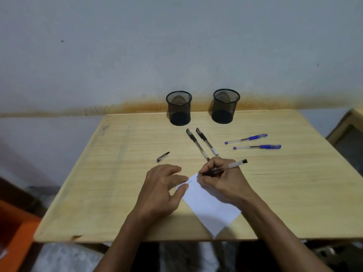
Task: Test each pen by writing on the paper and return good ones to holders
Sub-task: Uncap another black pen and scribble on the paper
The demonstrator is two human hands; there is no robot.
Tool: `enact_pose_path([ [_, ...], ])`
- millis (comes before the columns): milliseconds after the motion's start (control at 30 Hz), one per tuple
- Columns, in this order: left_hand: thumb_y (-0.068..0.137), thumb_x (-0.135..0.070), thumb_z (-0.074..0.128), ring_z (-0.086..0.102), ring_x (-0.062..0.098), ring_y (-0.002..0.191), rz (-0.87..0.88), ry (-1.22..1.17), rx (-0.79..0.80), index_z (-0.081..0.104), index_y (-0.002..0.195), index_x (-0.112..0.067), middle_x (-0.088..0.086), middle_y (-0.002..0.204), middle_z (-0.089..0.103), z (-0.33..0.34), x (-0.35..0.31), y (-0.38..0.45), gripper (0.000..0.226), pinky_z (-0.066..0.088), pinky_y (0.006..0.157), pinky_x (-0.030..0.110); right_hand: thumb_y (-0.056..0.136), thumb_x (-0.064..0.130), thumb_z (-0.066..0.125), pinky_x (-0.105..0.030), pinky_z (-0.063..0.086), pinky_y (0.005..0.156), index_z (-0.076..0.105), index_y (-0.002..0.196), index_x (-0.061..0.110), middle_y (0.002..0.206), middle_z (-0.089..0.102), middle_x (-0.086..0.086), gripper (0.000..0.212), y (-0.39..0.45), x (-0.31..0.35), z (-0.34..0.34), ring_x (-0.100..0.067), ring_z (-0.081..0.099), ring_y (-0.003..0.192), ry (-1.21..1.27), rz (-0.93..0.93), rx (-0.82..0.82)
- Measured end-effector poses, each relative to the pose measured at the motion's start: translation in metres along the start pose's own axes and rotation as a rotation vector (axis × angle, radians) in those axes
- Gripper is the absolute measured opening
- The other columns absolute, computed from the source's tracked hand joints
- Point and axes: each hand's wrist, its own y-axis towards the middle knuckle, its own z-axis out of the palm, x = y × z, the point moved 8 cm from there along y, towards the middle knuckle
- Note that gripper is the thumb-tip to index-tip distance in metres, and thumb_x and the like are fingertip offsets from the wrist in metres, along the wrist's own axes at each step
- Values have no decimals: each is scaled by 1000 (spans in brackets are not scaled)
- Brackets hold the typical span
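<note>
My right hand (222, 183) grips an uncapped black pen (232, 165) with its tip on the far corner of a white paper (208, 209). A faint scribble shows by the tip. My left hand (161, 189) presses flat fingers on the paper's left edge. The pen's black cap (163, 157) lies on the wooden table (98, 183) to the left. Two capped black pens (197, 144) (207, 141) lie side by side behind my right hand. Two blue pens (246, 138) (257, 147) lie to the right. Two black mesh holders (179, 107) (225, 106) stand at the back edge and look empty.
A grey wall with a rust-coloured stain runs right behind the holders. An orange object (13, 242) sits low at the left beside the table. Part of another wooden piece of furniture (347, 132) shows at the right edge.
</note>
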Motion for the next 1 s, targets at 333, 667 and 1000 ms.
enact_pose_path([
  [333, 85, -46, 63, 59, 14, 116, 111, -16, -5, 78, 103, -33, -6, 122, 68, 5, 7, 7, 26, 42, 100, 39, 68, 0, 78, -52, 51, 46, 64, 63, 4, 60, 68, -18, 16, 14, -9, 7, -25, 61, 50, -130, -42, -4],
  [667, 88, -42, 63, 61, 24, 120, 174, 9, -12, 78, 102, -27, 3, 125, 68, 5, 2, 7, 25, 44, 98, 45, 65, -3, 75, -46, 45, 46, 56, 59, 1, 55, 59, -19, 21, 14, -3, 9, -37, 56, 54, -240, -119, -12],
  [1000, 88, -43, 57, 56, 19, 129, 140, 31, 36, 77, 104, -30, 0, 130, 66, 6, 0, 5, 29, 41, 107, 49, 59, 15, 73, -51, 45, 45, 53, 58, 8, 55, 57, -24, 20, 18, -17, 11, -28, 51, 49, -84, -48, -27],
])
